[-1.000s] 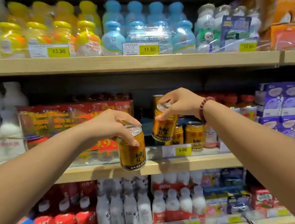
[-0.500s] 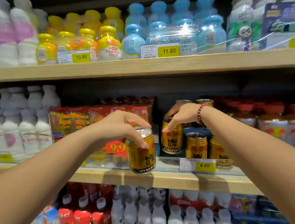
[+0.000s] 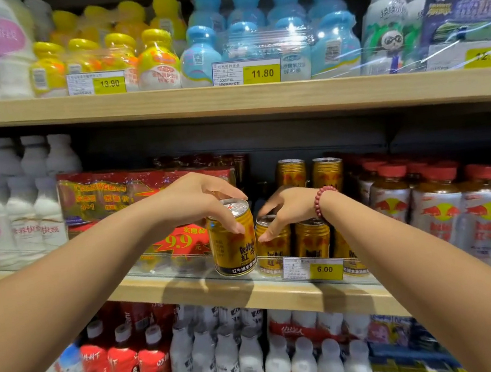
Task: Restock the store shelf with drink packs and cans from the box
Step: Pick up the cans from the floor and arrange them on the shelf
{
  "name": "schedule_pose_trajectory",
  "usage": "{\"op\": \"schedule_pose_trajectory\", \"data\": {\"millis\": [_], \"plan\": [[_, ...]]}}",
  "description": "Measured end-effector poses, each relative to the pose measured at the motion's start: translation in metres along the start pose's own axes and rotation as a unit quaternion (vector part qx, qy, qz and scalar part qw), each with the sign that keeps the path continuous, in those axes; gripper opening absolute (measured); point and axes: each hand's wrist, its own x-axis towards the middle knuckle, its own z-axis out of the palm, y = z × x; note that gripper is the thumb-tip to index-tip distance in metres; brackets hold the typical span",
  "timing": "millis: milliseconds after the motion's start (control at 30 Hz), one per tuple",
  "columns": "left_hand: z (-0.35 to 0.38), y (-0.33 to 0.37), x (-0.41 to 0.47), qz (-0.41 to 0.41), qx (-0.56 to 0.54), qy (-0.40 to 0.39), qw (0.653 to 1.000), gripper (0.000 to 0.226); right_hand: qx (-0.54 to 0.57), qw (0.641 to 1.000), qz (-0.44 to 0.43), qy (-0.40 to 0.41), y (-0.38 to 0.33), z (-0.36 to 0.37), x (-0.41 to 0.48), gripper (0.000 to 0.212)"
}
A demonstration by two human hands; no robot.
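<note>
My left hand (image 3: 200,202) grips a gold Red Bull can (image 3: 232,243) by its top rim and holds it upright just in front of the middle shelf (image 3: 189,288). My right hand (image 3: 287,210) rests on the top of a second gold can (image 3: 272,250) that stands on the shelf at the left end of a row of gold cans (image 3: 312,239); its fingers wrap the rim. Two more gold cans (image 3: 309,172) stand higher behind. The box is not in view.
A red shrink-wrapped promo pack (image 3: 134,196) sits left of the cans, with white bottles (image 3: 18,210) beyond. Red-capped Red Bull bottles (image 3: 435,202) stand to the right. A clear rail with a 6.00 price tag (image 3: 324,269) fronts the shelf. The upper shelf (image 3: 258,100) hangs close above.
My right hand has lowered its can onto the shelf at the front of the row. My left hand has carried its can right, close beside it. The view has come closer.
</note>
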Motion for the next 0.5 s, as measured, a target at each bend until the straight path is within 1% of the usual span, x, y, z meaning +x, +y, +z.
{"op": "schedule_pose_trajectory", "data": {"millis": [33, 100, 133, 200, 233, 300, 367, 433, 500], "plan": [[0.001, 0.001, 0.001, 0.002, -0.001, 0.000, 1.000, 0.047, -0.009, 0.999, 0.003, -0.042, 0.000, 0.002, 0.003, 0.068], [0.002, 0.002, 0.003, 0.005, -0.002, -0.001, 1.000, 0.045, -0.032, 0.997, 0.017, -0.062, -0.004, 0.002, 0.004, 0.087], [0.002, 0.003, 0.005, 0.005, -0.002, 0.003, 1.000, 0.046, -0.018, 0.998, 0.024, -0.051, 0.008, 0.003, 0.018, 0.093], [0.003, 0.006, 0.005, 0.008, 0.002, 0.013, 1.000, 0.047, -0.017, 0.999, -0.004, -0.038, 0.018, 0.004, 0.024, 0.089], [0.004, 0.008, 0.006, 0.010, 0.002, 0.018, 1.000, 0.047, -0.018, 0.999, -0.024, -0.025, 0.011, 0.001, 0.010, 0.085], [0.005, 0.013, 0.008, 0.012, -0.002, 0.034, 0.999, 0.047, 0.027, 0.997, -0.069, -0.011, -0.003, -0.012, -0.020, 0.077], [0.008, 0.020, 0.013, 0.020, -0.016, 0.052, 0.998, 0.048, 0.090, 0.990, -0.107, 0.001, -0.001, -0.028, -0.036, 0.072], [0.013, 0.030, 0.021, 0.025, -0.030, 0.068, 0.997, 0.046, 0.134, 0.984, -0.115, 0.008, 0.005, -0.042, -0.055, 0.074], [0.020, 0.042, 0.029, 0.029, -0.042, 0.065, 0.997, 0.044, 0.176, 0.976, -0.121, 0.028, 0.013, -0.056, -0.069, 0.081]]}}
